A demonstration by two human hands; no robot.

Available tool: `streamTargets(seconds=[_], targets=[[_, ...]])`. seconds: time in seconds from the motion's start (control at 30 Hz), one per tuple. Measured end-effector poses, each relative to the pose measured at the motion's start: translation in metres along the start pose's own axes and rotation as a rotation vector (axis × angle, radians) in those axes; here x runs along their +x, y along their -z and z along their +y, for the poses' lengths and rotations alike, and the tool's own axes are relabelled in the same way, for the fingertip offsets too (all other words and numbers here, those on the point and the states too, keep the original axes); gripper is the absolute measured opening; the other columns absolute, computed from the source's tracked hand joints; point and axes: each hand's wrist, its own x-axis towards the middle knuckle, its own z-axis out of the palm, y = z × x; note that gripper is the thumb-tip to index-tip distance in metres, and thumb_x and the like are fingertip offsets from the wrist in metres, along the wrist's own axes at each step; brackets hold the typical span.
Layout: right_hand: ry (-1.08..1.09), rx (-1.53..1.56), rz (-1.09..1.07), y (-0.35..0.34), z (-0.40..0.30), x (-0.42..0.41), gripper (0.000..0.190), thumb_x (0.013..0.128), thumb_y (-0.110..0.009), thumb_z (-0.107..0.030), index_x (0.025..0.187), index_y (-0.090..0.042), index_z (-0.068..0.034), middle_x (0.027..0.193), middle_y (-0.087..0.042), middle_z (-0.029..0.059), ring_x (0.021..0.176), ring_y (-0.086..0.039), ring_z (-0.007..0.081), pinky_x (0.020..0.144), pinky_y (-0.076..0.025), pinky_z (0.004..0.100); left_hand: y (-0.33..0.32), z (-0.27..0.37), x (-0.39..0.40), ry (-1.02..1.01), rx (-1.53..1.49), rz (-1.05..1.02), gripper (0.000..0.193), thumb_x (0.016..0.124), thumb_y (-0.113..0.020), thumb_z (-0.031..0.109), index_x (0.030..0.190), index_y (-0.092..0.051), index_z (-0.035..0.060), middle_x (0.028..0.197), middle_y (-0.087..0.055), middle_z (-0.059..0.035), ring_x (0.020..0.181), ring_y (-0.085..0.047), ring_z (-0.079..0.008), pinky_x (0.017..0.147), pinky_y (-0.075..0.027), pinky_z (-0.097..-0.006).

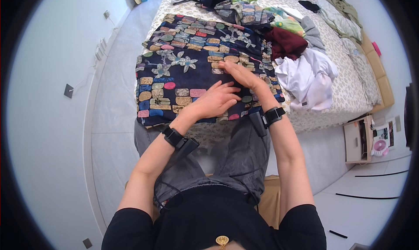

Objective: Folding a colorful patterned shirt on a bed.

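A dark blue patterned garment point(193, 73), which looks like trousers with an elastic waistband, lies spread at the near edge of the bed in front of me. Its two halves lie one beyond the other, with a fold between them. My left hand point(216, 101) rests on the near half, fingers apart and pointing right. Just beyond it, my right hand point(239, 74) touches the same cloth edge-on, its fingers extended toward the upper left. Neither hand grips the fabric.
A white garment point(311, 80), a maroon garment point(288, 43) and a heap of mixed clothes lie on the floral bedsheet point(347, 76). More clothing lies near the headboard point(381, 76). At the right stands a bedside cabinet point(355, 142). Cables run from both wrist straps.
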Motion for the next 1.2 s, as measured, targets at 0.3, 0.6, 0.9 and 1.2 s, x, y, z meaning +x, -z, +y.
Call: streamTargets(seconds=[0.3,0.6,0.9,1.2], targets=[[0.040,0.018,0.022,0.005,-0.007,-0.016,0.052,0.103,-0.033,-0.041,0.133,-0.053,-0.003,0.136,-0.053,0.0155,0.123,-0.051,0.0268,0.105,-0.037,0.0329,0.040,-0.014,0.013,0.378,-0.452,0.198,0.036,0.100,-0.044,0.031,0.104,-0.068,0.0030,0.094,-0.068,-0.0087,0.091,-0.062,-0.0180,0.083,-0.047,-0.0321],[0.059,-0.538,0.243,-0.046,-0.031,-0.006,0.044,0.098,-0.039,-0.038,0.127,-0.057,-0.010,0.134,-0.054,0.0118,0.122,-0.048,0.0330,0.101,-0.039,0.0460,0.033,-0.082,-0.007,0.290,0.317,0.527,0.018,0.083,-0.066,0.022,0.098,-0.071,0.0140,0.090,-0.056,-0.0111,0.091,-0.056,-0.0301,0.079,-0.046,-0.0408],[0.103,-0.554,0.262,-0.044,-0.043,0.026,0.043,0.098,-0.040,-0.037,0.133,-0.053,-0.015,0.141,-0.048,0.0101,0.128,-0.044,0.0336,0.105,-0.035,0.0489,0.071,-0.053,-0.055,0.381,0.330,0.614,0.027,0.082,-0.069,0.024,0.103,-0.068,0.0071,0.104,-0.060,-0.0111,0.101,-0.056,-0.0304,0.090,-0.044,-0.0417],[0.043,-0.538,0.120,-0.064,-0.052,0.051,0.049,0.099,-0.038,-0.041,0.142,-0.042,-0.019,0.152,-0.033,0.0102,0.142,-0.025,0.0327,0.114,-0.019,0.0534,0.084,-0.068,-0.102,0.837,0.594,0.317,0.073,0.088,-0.052,0.058,0.144,-0.039,0.0133,0.151,-0.028,-0.0227,0.141,-0.022,-0.0402,0.112,-0.015,-0.0585]])
